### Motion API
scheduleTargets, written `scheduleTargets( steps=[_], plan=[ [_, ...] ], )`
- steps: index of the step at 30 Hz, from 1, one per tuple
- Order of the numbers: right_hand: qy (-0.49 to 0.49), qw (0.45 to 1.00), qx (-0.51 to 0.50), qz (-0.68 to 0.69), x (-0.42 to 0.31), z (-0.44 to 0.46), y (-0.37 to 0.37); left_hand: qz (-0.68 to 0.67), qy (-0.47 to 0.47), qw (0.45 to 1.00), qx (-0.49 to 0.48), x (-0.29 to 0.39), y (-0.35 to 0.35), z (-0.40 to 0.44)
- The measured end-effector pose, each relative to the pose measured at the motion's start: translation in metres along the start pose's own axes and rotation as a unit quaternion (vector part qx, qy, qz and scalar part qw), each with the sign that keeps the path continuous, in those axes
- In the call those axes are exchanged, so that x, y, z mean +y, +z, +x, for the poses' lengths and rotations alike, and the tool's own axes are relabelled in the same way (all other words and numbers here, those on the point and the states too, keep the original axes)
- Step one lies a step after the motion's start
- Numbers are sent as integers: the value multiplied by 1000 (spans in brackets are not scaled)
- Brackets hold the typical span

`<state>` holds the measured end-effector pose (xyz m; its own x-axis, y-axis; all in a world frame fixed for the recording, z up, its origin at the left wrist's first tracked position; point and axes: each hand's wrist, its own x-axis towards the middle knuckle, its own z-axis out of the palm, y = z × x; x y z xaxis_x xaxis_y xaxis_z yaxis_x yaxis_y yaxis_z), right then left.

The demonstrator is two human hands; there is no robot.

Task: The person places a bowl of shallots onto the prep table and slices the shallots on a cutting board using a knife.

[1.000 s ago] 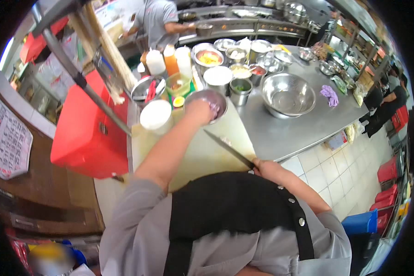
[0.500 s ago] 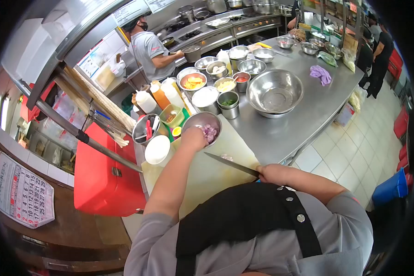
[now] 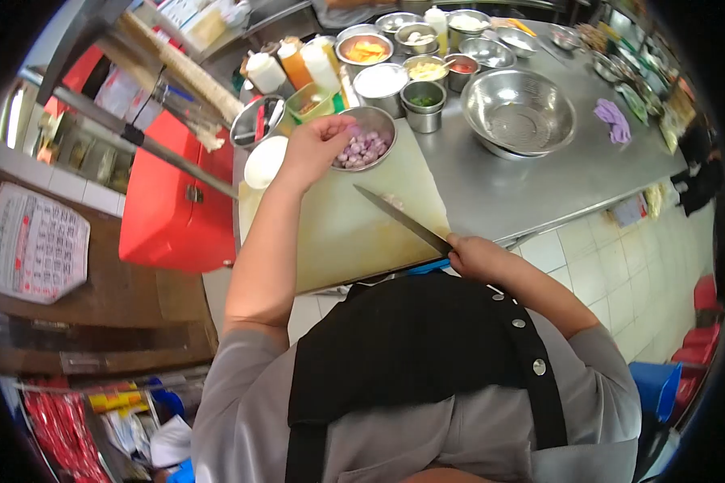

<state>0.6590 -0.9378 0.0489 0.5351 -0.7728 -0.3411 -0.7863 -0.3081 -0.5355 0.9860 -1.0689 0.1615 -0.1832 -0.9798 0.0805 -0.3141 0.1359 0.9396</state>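
Note:
My left hand [image 3: 321,149] is at the left rim of a steel bowl [image 3: 388,121] of peeled purple shallots [image 3: 362,151]. Its fingers are pinched on what looks like one small shallot, mostly hidden by the fingertips. In my right hand [image 3: 477,258] is the handle of a long kitchen knife [image 3: 403,217]. The blade lies low over a pale cutting board [image 3: 330,241], its tip pointing toward the bowl. Beside the blade are a few small pale pieces [image 3: 392,200], too small to name surely.
A white bowl [image 3: 264,163] stands left of the board. Behind are squeeze bottles [image 3: 264,72] and several steel containers of ingredients. A big steel bowl [image 3: 517,109] and a purple cloth [image 3: 613,121] are to the right. A red cooler box [image 3: 157,217] is at the left.
My left hand has lifted out of the shallots to the bowl's left rim, fingers pinched. My right hand still holds the knife over the board. The view has tilted downward.

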Motion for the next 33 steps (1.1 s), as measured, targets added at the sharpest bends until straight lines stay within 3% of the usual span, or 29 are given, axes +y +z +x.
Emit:
scheduleTargets(
  steps=[6, 13, 16, 25, 28, 33],
  plan=[
    [-7, 999, -30, 16, 4, 2, -10, 33, -16, 999, 16, 11, 13, -37],
    [-16, 1000, 4, -3, -4, -3, -7, 138, -114, 984, 26, -72, 28, -86],
    [14, 1000, 11, -9, -18, -14, -6, 380, 148, 910, 78, -107, 42, -103],
    [78, 995, 61, -20, -59, -26, 7, 251, 199, 945, 59, -131, 52, -114],
    [106, 992, 69, -24, -74, -28, 15, 278, 245, 929, 12, -135, 39, -103],
    [131, 986, 98, -45, -96, -24, 34, 228, 241, 943, -7, -138, 34, -94]
  ],
)
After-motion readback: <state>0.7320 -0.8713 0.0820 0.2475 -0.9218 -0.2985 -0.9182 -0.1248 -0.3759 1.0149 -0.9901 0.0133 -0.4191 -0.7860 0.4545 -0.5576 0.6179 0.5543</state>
